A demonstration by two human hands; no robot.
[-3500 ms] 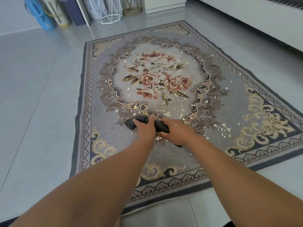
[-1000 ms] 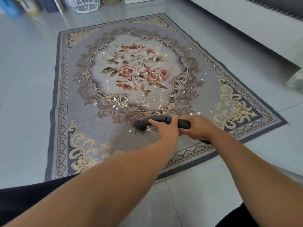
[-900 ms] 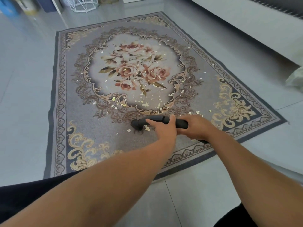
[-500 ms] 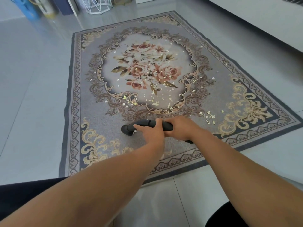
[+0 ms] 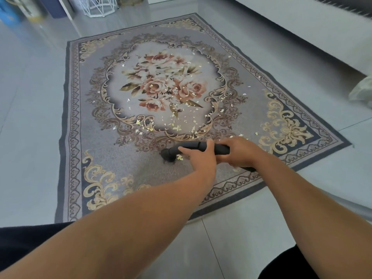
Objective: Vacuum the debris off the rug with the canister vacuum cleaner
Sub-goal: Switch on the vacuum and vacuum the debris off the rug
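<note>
Gripping black vacuum hose (image 5: 191, 146): left hand (image 5: 201, 160) and right hand (image 5: 239, 152) both wrapping it; nozzle (image 5: 168, 154) resting on rug (image 5: 120, 168) beside debris (image 5: 177, 128).

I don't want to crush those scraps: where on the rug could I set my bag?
The grey patch of rug between the near-left gold scroll and the tip of the vacuum wand looks scrap-free. Scraps crowd the rug's floral centre, beyond the wand.
</note>
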